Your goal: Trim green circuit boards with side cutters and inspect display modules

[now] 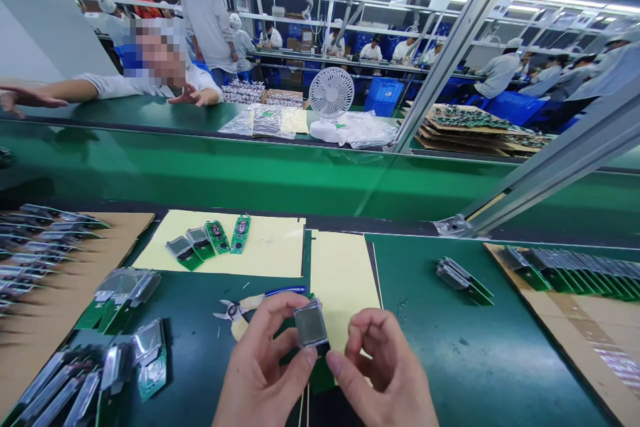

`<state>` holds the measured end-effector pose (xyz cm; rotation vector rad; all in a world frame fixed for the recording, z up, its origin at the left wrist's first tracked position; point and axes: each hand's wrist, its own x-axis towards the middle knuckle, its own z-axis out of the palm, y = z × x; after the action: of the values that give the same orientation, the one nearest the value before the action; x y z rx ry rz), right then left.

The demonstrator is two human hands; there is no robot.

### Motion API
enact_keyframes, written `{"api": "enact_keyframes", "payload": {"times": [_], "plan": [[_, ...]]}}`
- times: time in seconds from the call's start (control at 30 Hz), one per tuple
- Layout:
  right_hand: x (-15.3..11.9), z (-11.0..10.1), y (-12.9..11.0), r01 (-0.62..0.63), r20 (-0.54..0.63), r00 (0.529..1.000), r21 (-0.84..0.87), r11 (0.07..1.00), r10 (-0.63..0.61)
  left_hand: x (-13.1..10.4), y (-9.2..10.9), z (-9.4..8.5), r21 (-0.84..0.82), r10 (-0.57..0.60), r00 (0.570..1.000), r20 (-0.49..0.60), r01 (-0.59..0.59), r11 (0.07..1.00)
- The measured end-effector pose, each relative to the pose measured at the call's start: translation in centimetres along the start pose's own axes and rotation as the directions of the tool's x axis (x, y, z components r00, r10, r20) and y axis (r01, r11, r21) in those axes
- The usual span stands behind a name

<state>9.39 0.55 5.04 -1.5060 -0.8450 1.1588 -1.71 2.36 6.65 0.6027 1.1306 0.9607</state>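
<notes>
My left hand [273, 363] grips a small circuit board with a grey display screen [311, 323], its fingers at the far side and its thumb on the near edge. The screen faces up toward me, and the green board shows partly below it. Close by on the right is my right hand [383, 363], fingers curled and apart from the thumb. Its thumb tip is beside the board's lower edge; whether it touches cannot be made out. Beyond my left hand lie side cutters [235, 313] with pale and blue handles, partly hidden by that hand.
Boards with screens [200, 243] lie on a yellow sheet [273, 247]. More boards [123, 293] crowd the left, near a cardboard sheet [135, 230]. Rows of boards [585, 270] stand on cardboard at right. A metal post [450, 47] rises behind; a co-worker [165, 73] reaches across the opposite bench.
</notes>
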Motion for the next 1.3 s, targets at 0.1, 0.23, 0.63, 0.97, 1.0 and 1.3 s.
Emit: {"api": "enact_keyframes", "payload": {"times": [0.1, 0.23, 0.63, 0.97, 1.0, 1.3], "plan": [[0.1, 0.1, -0.2, 0.001, 0.108, 0.994, 0.055, 0.998, -0.007, -0.2, 0.3, 0.2, -0.003, -0.002, 1.000, -0.012, 0.002, 1.000], [0.3, -0.1, 0.1, -0.031, 0.184, 0.983, 0.104, 0.994, 0.011, -0.4, 0.3, 0.5, 0.052, 0.051, 0.999, -0.008, -0.050, 0.997], [0.3, -0.8, 0.4, -0.186, 0.252, 0.958, 0.193, 0.963, 0.135, -0.3, -0.2, -0.2, 0.095, 0.003, 1.000, 0.006, -0.004, 0.995], [1.9, -2.6, 0.0, -0.226, 0.466, 0.869, 0.073, 0.971, 0.167, 0.2, 0.9, -0.6, 0.042, 0.023, 0.999, 0.040, -0.025, 0.999], [1.9, -2.6, 0.1, -0.220, 0.462, 0.871, 0.065, 0.973, 0.166, 0.3, 0.8, -0.6, 0.037, 0.022, 0.999, 0.045, -0.024, 0.999], [0.9, -1.8, -1.0, -0.208, 0.315, 0.932, 0.052, 0.977, 0.181, 0.3, 0.4, -0.8, 0.001, 0.007, 0.994, 0.110, -0.007, 1.000]]}}
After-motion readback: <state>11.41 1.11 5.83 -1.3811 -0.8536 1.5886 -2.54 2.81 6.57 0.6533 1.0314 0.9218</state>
